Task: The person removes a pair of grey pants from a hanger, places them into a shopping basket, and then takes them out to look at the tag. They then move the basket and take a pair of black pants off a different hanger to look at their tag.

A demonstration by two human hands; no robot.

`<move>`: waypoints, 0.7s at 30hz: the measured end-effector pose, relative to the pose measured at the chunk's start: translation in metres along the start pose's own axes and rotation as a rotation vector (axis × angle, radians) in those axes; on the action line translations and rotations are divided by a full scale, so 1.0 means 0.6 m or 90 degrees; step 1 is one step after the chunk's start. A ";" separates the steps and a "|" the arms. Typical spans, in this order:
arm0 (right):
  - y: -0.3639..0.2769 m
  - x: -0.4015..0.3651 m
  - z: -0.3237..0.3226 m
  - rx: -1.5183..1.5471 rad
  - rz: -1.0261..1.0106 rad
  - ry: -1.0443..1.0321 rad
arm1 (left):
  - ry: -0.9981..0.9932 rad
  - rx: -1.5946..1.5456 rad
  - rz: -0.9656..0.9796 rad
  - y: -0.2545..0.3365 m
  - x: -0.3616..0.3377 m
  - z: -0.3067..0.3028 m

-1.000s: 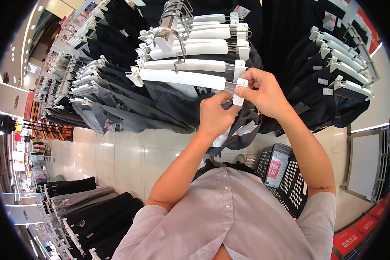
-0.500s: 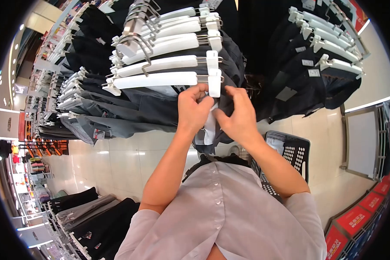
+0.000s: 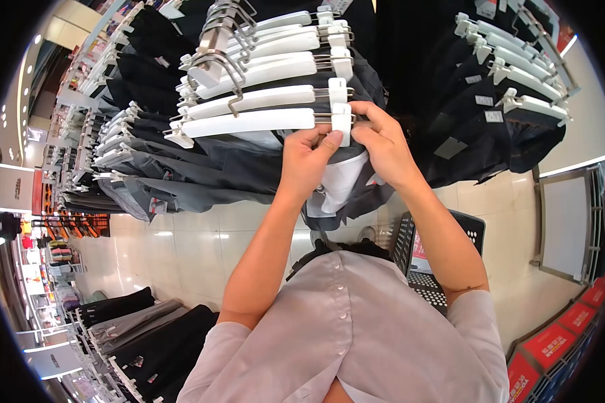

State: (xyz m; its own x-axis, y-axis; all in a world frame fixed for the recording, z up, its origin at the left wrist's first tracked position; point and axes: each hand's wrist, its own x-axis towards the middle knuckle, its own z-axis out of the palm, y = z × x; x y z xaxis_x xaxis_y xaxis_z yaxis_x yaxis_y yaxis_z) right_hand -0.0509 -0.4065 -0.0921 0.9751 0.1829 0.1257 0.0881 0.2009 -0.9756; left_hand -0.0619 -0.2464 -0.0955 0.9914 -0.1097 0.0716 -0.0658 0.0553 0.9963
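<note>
The frontmost white clip hanger (image 3: pixel 249 123) holds dark grey trousers (image 3: pixel 235 161) on the rack. My left hand (image 3: pixel 308 161) is closed on the trousers' waistband at the right-hand clip (image 3: pixel 341 121), its thumb lying against the clip's lower left edge. On the other side of that clip, my right hand (image 3: pixel 384 148) pinches the trousers' edge, its index finger close to the hanger's wire end. White lining (image 3: pixel 343 181) hangs folded out between my hands. My fingertips behind the cloth are hidden.
More white hangers crowd the metal rail (image 3: pixel 215 50) behind. Dark trousers (image 3: pixel 450 134) hang on a rack at right. A black perforated basket (image 3: pixel 467 232) stands on the floor by my right forearm. Folded trousers (image 3: pixel 134 326) lie at lower left, red boxes (image 3: pixel 548 342) at lower right.
My right hand has moved up and right, to the clip's right side. My left thumb has come onto the clip's edge. More white lining shows below it.
</note>
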 end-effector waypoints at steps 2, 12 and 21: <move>-0.006 0.003 0.004 -0.001 -0.031 -0.010 | 0.003 -0.043 -0.002 0.003 0.000 0.007; -0.044 0.015 0.018 -0.168 -0.016 0.021 | -0.080 -0.021 -0.051 0.012 0.004 -0.006; -0.018 0.018 0.020 -0.108 -0.049 0.010 | -0.099 0.153 -0.061 0.030 -0.004 -0.033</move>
State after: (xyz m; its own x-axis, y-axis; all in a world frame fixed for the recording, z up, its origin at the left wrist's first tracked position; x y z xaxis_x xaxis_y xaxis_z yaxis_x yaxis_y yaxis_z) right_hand -0.0440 -0.3949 -0.0778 0.9671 0.1581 0.1993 0.1940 0.0484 -0.9798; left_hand -0.0634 -0.2258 -0.0787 0.9663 -0.2549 -0.0349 -0.0167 -0.1974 0.9802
